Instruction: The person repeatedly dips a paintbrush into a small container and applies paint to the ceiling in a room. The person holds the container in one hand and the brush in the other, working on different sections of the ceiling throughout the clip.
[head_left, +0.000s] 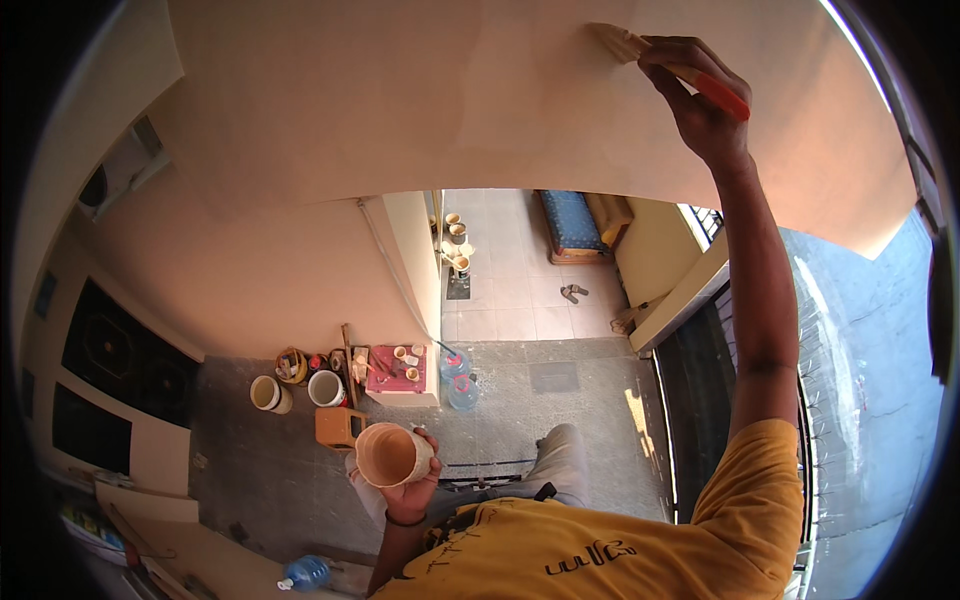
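Note:
My right hand (698,95) is raised high at the upper right, its fingers closed round a paintbrush (722,95) with a red-ended handle. The brush's pale bristles touch, or nearly touch, the peach-coloured wall surface (400,90) above the opening; a slightly different shade shows to their left. Low in front of my body, my left hand (412,488) grips a light-coloured paint pot (385,455) from below and its right side. The pot is tilted so its open mouth shows, with pinkish-tan insides; how much paint it holds I cannot tell.
Far below on the grey floor stand white buckets (327,388), an orange stool (338,428), a red-topped block (395,372) bearing small cups, and clear water bottles (460,380). Through the opening are a blue-covered bed (572,222) and slippers (573,293). A dark railing (700,400) runs at right.

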